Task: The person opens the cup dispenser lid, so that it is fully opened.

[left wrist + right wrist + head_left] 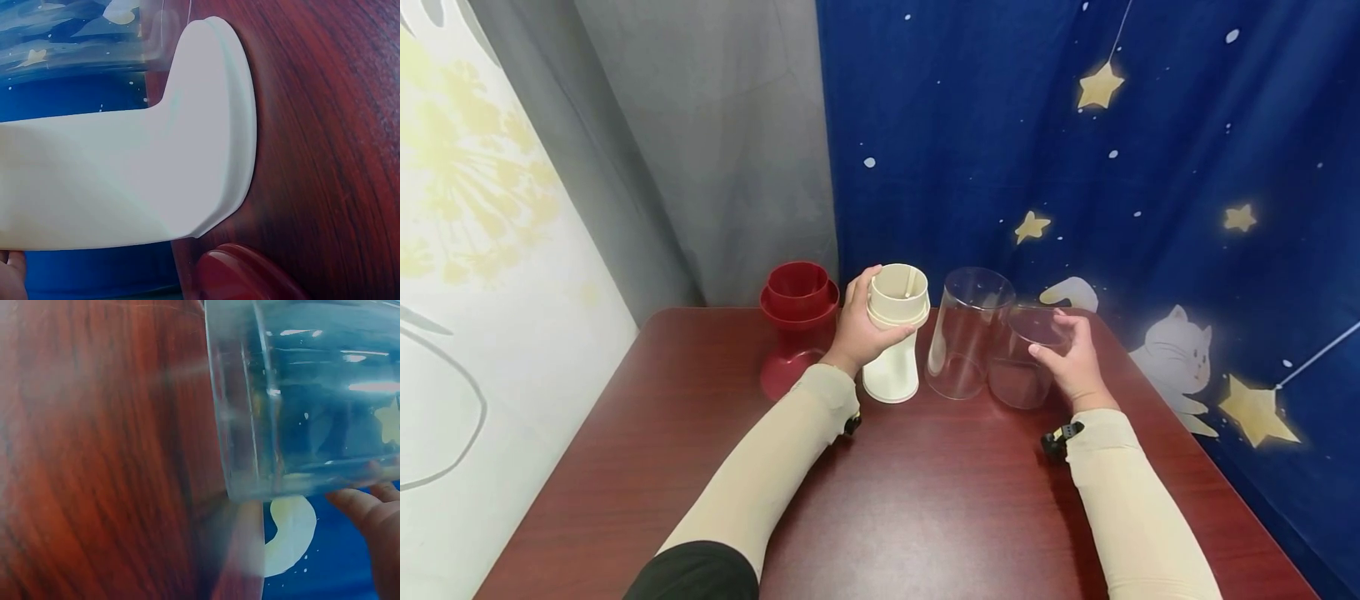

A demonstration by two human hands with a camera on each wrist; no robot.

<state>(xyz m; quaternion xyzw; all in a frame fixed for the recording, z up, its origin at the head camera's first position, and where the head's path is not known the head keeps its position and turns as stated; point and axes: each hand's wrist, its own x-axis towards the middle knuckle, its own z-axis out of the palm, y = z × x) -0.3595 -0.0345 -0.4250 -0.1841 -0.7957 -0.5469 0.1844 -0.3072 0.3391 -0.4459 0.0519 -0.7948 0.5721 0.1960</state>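
Observation:
At the far side of the table, my left hand (pixel 862 329) grips a cream plastic stand (pixel 891 371) just below its hollow round collar. The stand is upright, with a narrower waist and a flared foot (pixel 234 125) on the wood in the left wrist view. My right hand (pixel 1075 358) holds a clear plastic cup (pixel 1018 387) near its rim, thumb on the near side and fingers around the far right. In the right wrist view, fingers (pixel 362 506) touch the clear wall of the cup. Some of the fingers on both hands are hidden.
Left of the cream stand is a red stand (pixel 797 312) of similar shape, partly behind my left forearm. A taller clear cylinder (pixel 958 358) stands between the cream stand and the cup. The brown table (pixel 880 500) ends at a blue star-printed curtain (pixel 940 125).

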